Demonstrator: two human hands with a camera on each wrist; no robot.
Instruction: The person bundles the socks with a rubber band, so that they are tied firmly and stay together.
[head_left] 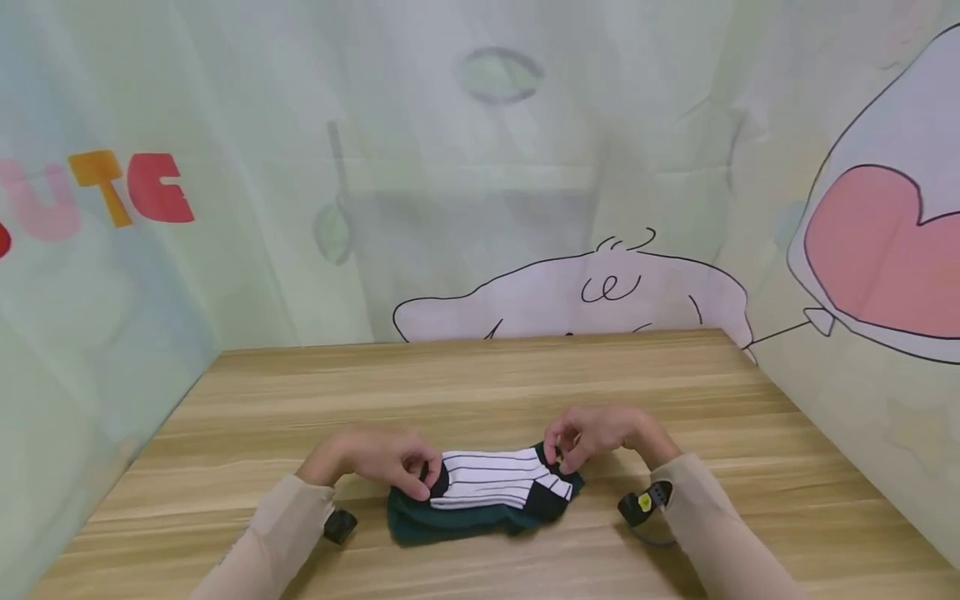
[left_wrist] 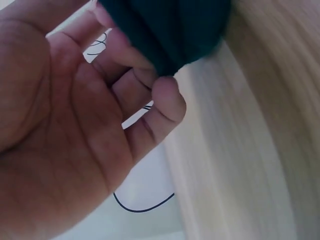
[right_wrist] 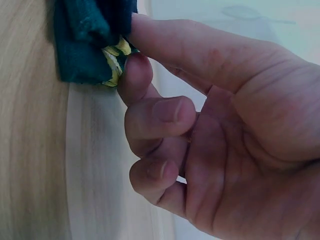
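A white sock with thin dark stripes and black ends [head_left: 487, 479] lies flat over a dark green sock [head_left: 442, 525] near the front of the table. My left hand [head_left: 393, 462] pinches the striped sock's black left end between thumb and fingers; in the left wrist view green cloth [left_wrist: 172, 30] hangs over those fingers. At the other end, my right hand [head_left: 596, 437] pinches the black edge with thumb and forefinger. In the right wrist view the green sock [right_wrist: 85, 45] shows a yellow mark [right_wrist: 114, 65] beside the fingertips, and the other fingers are curled.
The wood-grain table [head_left: 465, 383] reaches back to a pale printed curtain [head_left: 480, 167] that also runs along both sides. A small black wrist camera [head_left: 341, 526] sits by the left sleeve, another black device [head_left: 637, 505] by the right.
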